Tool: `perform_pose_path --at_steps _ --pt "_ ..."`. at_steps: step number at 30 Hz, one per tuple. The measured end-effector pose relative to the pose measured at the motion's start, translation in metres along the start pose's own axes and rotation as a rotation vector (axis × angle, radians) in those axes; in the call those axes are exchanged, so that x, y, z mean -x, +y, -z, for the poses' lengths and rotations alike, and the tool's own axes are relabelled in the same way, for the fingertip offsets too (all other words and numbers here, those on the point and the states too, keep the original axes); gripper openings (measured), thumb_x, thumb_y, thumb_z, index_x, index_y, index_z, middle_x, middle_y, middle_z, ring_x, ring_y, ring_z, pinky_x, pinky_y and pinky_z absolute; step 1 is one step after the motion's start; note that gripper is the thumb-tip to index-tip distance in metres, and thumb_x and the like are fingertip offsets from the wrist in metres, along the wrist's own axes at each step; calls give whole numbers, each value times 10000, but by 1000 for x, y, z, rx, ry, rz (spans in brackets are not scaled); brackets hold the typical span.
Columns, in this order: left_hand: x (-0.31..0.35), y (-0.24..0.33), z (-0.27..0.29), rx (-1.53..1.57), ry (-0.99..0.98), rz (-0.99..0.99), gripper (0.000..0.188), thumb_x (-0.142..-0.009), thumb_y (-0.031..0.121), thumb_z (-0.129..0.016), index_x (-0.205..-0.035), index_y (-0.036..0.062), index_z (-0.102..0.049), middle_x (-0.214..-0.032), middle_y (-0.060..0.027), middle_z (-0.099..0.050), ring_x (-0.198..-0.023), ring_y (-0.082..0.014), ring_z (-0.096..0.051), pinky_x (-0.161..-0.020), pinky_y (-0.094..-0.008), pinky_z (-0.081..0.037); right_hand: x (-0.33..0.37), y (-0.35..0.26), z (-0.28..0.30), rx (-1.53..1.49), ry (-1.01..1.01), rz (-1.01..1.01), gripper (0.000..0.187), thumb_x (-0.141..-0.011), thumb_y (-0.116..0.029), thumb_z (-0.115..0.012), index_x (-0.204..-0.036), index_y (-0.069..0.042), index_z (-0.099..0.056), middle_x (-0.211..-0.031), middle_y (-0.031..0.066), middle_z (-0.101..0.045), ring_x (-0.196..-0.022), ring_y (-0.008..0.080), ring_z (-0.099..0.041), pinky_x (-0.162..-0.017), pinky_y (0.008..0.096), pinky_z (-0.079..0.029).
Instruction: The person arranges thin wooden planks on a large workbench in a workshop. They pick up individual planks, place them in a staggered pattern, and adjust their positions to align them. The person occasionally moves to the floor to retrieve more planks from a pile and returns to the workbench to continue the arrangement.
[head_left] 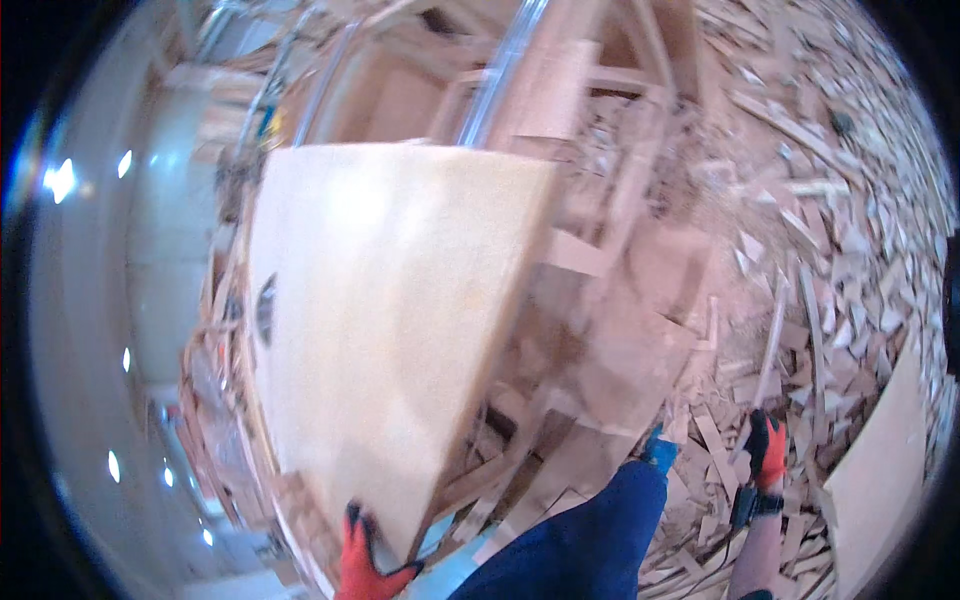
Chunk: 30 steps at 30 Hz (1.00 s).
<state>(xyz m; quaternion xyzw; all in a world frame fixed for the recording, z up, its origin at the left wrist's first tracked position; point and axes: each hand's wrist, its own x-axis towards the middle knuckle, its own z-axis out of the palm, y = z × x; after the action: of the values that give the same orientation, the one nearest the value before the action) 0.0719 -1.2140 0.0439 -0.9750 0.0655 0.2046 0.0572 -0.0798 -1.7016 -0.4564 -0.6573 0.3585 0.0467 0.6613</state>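
One lg pale board [390, 300], near end at L grip [368, 562]

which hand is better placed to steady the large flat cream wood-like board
Left, probably: the red-and-black gloved left hand is at the near end of the board, while the similarly gloved right hand is apart from it, over pale wood scraps.

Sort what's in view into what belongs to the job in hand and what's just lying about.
In the job, by the look of it:
- large pale board
- left grip, spread at its near end
- right grip, hold unclear

Apparently just lying about:
- wood scraps, strewn at right
- pale sheet, lower right
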Motion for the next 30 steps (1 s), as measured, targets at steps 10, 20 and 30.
perform_pose_path --at_steps 10,20,30 --pt "36 -28 29 412 37 -269 870 -793 347 -784 -1482 0 -382 -1502 -305 -365 -1416 -449 -347 -1160 -460 -337 170 -233 -29 -361 112 185 442 -984 -237 -556 -1347 16 -541 -1112 82 -596 -896 121 -508 -738 257 -421" --pt "218 -146 31 537 271 -201 780 -842 332 -733 -1488 48 -401 -1510 -235 -406 -1404 -405 -380 -1156 -461 -344 299 -378 -133 -72 -323 606 542 -952 -239 -565 -1408 40 -473 -1225 130 -617 -1070 209 -572 -944 336 -440" --pt "429 -367 -100 551 577 597 790 -808 454 -731 -1421 36 -461 -1460 -252 -443 -1372 -406 -404 -1109 -488 -377 460 -418 -319 -69 -718 731 560 -951 -307 -545 -1388 37 -489 -1204 151 -625 -1049 240 -623 -928 389 -500"
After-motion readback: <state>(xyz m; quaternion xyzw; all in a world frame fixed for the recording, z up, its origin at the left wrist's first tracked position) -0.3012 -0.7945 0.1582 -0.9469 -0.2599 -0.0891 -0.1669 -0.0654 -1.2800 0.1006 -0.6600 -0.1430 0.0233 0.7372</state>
